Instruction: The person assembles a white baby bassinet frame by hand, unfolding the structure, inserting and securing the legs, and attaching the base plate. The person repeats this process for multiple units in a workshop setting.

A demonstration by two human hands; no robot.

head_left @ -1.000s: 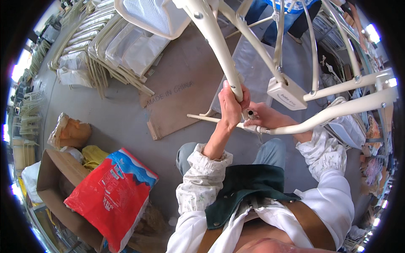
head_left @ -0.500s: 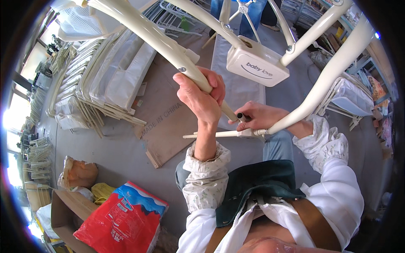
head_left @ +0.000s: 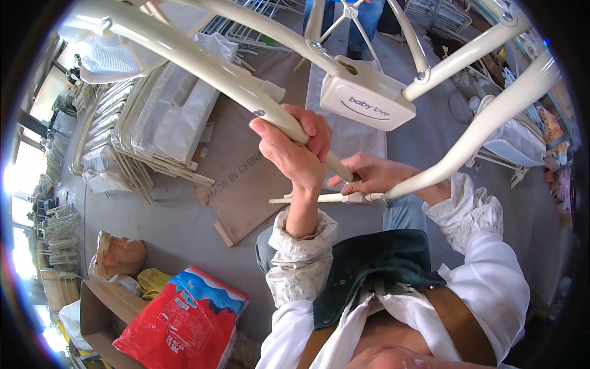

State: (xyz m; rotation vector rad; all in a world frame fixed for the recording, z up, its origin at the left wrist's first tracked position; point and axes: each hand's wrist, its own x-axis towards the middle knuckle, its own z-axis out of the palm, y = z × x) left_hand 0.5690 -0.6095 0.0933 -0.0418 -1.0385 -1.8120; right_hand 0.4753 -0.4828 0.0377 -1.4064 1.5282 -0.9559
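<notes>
My left hand (head_left: 297, 146) is wrapped round a straight cream metal tube (head_left: 206, 74) that slants down from the upper left. At that tube's lower end my right hand (head_left: 382, 173) pinches a small black plug (head_left: 356, 177), mostly hidden by the fingers and the tube's mouth. Just below my right hand runs a thinner cream bar (head_left: 332, 198), joined to a thick curved cream tube (head_left: 473, 141). Beyond the hands hangs a cream plastic housing (head_left: 369, 101) with more tubes of the same frame bolted to it.
Folded frames with white fabric (head_left: 175, 104) are stacked at the left. A flat cardboard sheet (head_left: 239, 190) lies on the floor. At the lower left, a red and blue plastic bag (head_left: 184, 320) rests against an open carton (head_left: 101, 307). Another person's legs (head_left: 364, 27) show at the far side.
The frame has shifted slightly, its right-hand tubes lower in view. The black plug, which stuck out by my right thumb beside the tube end, now sits at the tube's mouth and shows less.
</notes>
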